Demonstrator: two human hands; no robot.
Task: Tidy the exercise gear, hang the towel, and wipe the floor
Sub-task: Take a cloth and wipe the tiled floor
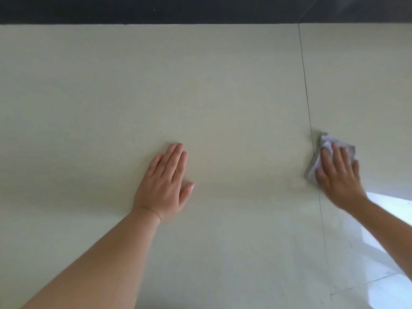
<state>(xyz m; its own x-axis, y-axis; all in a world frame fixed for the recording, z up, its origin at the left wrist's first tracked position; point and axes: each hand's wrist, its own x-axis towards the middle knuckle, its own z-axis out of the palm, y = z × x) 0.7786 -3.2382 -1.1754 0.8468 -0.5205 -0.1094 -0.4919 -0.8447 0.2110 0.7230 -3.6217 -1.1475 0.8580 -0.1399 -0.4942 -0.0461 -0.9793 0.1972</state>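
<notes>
Left hand (pixel 163 185) flat on floor (pixel 223 85); right hand (pixel 337 175) presses cloth (pixel 324 141).

Inspection finds no legible text, label, brand, number or sign on any surface in view. The pale floor tiles (pixel 200 97) carry no marking, the dark strip (pixel 156 10) along their far edge is plain, and the crumpled grey cloth (pixel 316 166) at the tile joint shows no tag or print that can be read.

pale beige floor (pixel 200 85), grey cloth (pixel 313 168) (dark band (pixel 156 10) beyond)
</notes>
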